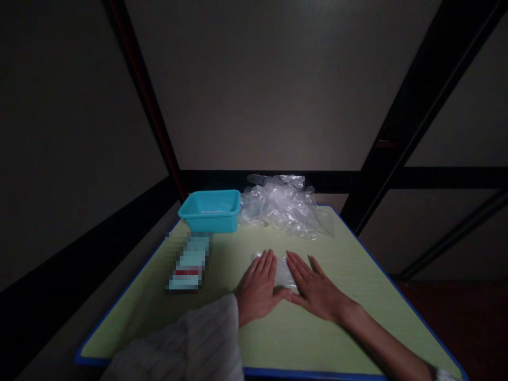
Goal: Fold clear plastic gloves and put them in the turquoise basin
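Observation:
A small clear plastic piece (283, 272) lies flat near the middle of the table. My left hand (260, 286) rests on its left side, palm down, fingers stretched out. On its right side my right hand (315, 288) lies palm down too, with the fingers extended and the thumb spread. The two thumb tips meet just below the plastic. Part of the piece is hidden under the fingers.
A heap of crumpled clear plastic (283, 203) is at the table's back. Left of it stands a turquoise basket (214, 223). A pixelated flat object (192, 262) lies in front of the basket. The pale green table (317, 349) has a blue edge.

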A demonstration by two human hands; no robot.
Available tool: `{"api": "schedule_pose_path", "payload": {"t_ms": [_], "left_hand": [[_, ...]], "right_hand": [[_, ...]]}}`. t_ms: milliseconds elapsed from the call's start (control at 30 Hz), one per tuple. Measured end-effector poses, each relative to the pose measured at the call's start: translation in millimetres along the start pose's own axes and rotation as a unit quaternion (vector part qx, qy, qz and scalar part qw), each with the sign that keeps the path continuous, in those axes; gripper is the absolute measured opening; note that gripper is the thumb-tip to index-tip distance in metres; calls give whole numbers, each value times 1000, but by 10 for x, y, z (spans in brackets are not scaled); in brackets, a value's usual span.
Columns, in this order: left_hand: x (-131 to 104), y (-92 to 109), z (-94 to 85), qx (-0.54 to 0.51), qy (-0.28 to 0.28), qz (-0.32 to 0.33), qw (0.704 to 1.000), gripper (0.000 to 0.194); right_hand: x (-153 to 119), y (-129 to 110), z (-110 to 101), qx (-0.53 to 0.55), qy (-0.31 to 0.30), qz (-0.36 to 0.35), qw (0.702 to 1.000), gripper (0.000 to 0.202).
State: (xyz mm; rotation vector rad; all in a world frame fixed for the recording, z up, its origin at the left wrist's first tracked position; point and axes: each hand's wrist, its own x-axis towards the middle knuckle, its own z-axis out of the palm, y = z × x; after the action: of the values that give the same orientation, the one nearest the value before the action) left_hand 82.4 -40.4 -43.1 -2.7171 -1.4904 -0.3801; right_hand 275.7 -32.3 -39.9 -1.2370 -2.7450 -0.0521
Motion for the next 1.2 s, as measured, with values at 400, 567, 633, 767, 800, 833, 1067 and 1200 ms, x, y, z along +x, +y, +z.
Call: {"api": "schedule_pose_path", "payload": {"t_ms": [400, 567, 633, 767, 800, 833, 1067, 1200], "left_hand": [[-103, -306, -113, 37, -18, -5, 999, 69], [-125, -387, -131, 21, -34, -16, 999, 67], [-147, -427, -116, 2, -26, -15, 1000, 66], [-201, -522, -75, -45, 16, 8, 999, 70], [-211, -542, -71, -57, 29, 15, 998, 72], [-218, -558, -73, -68, 38, 20, 997, 74], [-208, -577, -220, -110, 27, 63, 992, 77], [-205, -603, -284, -116, 24, 78, 990, 74]], "right_hand": [[20, -24, -79, 30, -29, 4, 999, 80], [12, -19, -57, 47, -28, 15, 998, 80], [19, -35, -80, 61, -41, 29, 997, 82], [31, -41, -165, 106, -79, 48, 990, 87], [33, -29, -185, 124, -84, 49, 987, 87], [33, -10, -203, 144, -85, 51, 985, 87], [68, 233, -200, 338, 39, 93, 936, 54], [91, 324, -176, 408, 74, 82, 906, 44]]}}
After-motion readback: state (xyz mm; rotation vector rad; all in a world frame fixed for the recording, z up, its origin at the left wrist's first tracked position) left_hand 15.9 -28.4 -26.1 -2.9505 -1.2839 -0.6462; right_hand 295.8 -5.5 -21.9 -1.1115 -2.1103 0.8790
